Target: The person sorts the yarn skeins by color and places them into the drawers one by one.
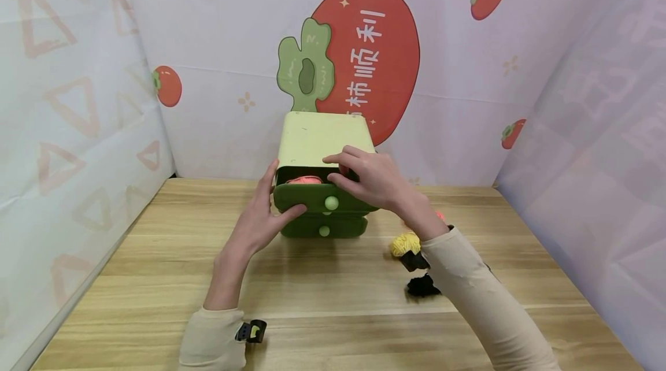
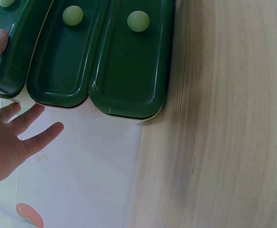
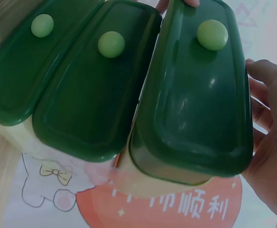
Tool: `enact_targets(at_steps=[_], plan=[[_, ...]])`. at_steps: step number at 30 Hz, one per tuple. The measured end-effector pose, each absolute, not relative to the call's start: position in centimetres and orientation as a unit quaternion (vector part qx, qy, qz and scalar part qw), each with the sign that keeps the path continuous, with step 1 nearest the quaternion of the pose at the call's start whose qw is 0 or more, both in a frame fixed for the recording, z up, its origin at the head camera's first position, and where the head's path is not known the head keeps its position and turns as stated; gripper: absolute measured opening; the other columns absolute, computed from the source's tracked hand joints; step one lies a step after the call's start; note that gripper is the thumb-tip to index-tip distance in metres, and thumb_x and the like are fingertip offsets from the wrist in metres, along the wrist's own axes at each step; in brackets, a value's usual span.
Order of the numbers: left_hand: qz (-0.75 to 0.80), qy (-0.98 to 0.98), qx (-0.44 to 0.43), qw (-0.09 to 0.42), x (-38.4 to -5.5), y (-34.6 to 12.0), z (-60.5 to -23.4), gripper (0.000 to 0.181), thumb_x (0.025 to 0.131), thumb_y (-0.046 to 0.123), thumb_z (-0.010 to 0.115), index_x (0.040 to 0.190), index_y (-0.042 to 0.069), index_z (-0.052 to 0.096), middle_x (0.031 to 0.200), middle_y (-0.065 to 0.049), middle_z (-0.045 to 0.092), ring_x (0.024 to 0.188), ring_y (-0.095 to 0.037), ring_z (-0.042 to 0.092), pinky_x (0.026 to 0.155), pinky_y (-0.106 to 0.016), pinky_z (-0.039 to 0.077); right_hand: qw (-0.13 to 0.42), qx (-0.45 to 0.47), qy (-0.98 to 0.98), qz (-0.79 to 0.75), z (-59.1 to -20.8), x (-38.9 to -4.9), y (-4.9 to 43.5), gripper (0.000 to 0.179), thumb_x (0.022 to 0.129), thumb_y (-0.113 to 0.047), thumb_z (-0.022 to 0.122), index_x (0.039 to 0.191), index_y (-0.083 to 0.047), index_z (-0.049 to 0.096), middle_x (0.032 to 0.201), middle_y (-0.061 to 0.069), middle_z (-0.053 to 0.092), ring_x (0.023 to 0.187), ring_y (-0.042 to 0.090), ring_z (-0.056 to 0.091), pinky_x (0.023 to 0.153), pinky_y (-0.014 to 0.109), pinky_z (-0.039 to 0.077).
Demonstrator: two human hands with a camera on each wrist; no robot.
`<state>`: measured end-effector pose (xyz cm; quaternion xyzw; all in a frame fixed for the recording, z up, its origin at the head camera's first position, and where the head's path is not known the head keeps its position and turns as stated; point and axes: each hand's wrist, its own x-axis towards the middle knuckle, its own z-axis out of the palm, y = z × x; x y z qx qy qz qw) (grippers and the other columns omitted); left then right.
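A small cabinet with a pale yellow-green body (image 1: 325,137) and dark green drawers stands at the back of the table. Its top drawer (image 1: 302,197) is pulled out, and pink yarn (image 1: 305,180) shows inside. My left hand (image 1: 258,218) is at the drawer's left end, thumb across the front, other fingers extended beside the cabinet. Over the drawer's right half, my right hand (image 1: 372,177) reaches to the opening with its thumb at the rim; part of its fingers is hidden inside. I cannot tell whether it holds anything. Dark red shows beneath those fingers.
Right of the cabinet, yellow yarn (image 1: 406,244) with a black band (image 1: 414,261) lies on the wooden table (image 1: 333,313). Nearer is a black bundle (image 1: 422,286); a bit of orange-pink shows behind the right forearm. Printed cloth walls (image 1: 218,30) enclose the table's back and sides.
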<state>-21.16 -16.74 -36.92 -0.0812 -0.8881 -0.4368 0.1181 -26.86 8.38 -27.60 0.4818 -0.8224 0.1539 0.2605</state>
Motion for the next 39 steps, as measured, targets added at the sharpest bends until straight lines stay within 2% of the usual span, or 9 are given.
enact_targets(at_steps=[4, 10, 16, 26, 39], plan=[[-0.436, -0.888, -0.082, 0.119, -21.2, -16.7, -37.0, 0.103, 0.082, 0.067, 0.068, 0.153, 0.054, -0.005, 0.164, 0.001, 0.022, 0.139, -0.032, 0.043, 0.101, -0.064, 0.045, 0.258, 0.484, -0.817, 0.174, -27.9, -27.0, 9.3, 0.026, 0.092, -0.021, 0.072, 0.117, -0.012, 0.071, 0.082, -0.003, 0.059, 0.064, 0.006, 0.052, 0.053, 0.022, 0.043], [-0.437, -0.889, -0.077, 0.116, -21.3, -16.8, -37.1, 0.104, 0.081, 0.068, 0.068, 0.153, 0.054, -0.005, 0.164, 0.0, 0.023, 0.14, -0.031, 0.042, 0.101, -0.064, 0.045, 0.256, 0.474, -0.82, 0.195, -28.0, -27.3, 10.8, 0.028, 0.09, -0.016, 0.074, 0.117, -0.01, 0.071, 0.081, -0.002, 0.059, 0.063, 0.01, 0.051, 0.055, 0.024, 0.042], [-0.436, -0.889, -0.079, 0.117, -21.2, -16.8, -37.1, 0.104, 0.082, 0.067, 0.068, 0.154, 0.052, -0.005, 0.165, 0.002, 0.02, 0.141, -0.031, 0.041, 0.102, -0.064, 0.045, 0.252, 0.452, -0.831, 0.202, -28.3, -27.6, 12.4, 0.027, 0.092, -0.018, 0.071, 0.119, -0.012, 0.071, 0.081, -0.002, 0.059, 0.063, 0.013, 0.051, 0.057, 0.025, 0.042], [-0.436, -0.889, -0.075, 0.114, -21.2, -16.8, -37.2, 0.103, 0.082, 0.067, 0.068, 0.154, 0.053, -0.005, 0.166, 0.002, 0.018, 0.142, -0.033, 0.039, 0.103, -0.064, 0.044, 0.273, 0.419, -0.837, 0.222, -29.3, -28.2, 15.3, 0.025, 0.092, -0.016, 0.072, 0.117, -0.012, 0.071, 0.08, -0.004, 0.059, 0.063, 0.006, 0.045, 0.056, 0.023, 0.041], [-0.44, -0.886, -0.085, 0.115, -21.2, -16.7, -37.1, 0.105, 0.081, 0.067, 0.069, 0.154, 0.052, -0.005, 0.166, 0.003, 0.016, 0.142, -0.034, 0.039, 0.104, -0.064, 0.044, 0.268, 0.358, -0.867, 0.221, -30.8, -29.3, 19.1, 0.022, 0.094, -0.017, 0.07, 0.116, -0.013, 0.072, 0.082, -0.002, 0.06, 0.062, 0.007, 0.046, 0.056, 0.025, 0.044]])
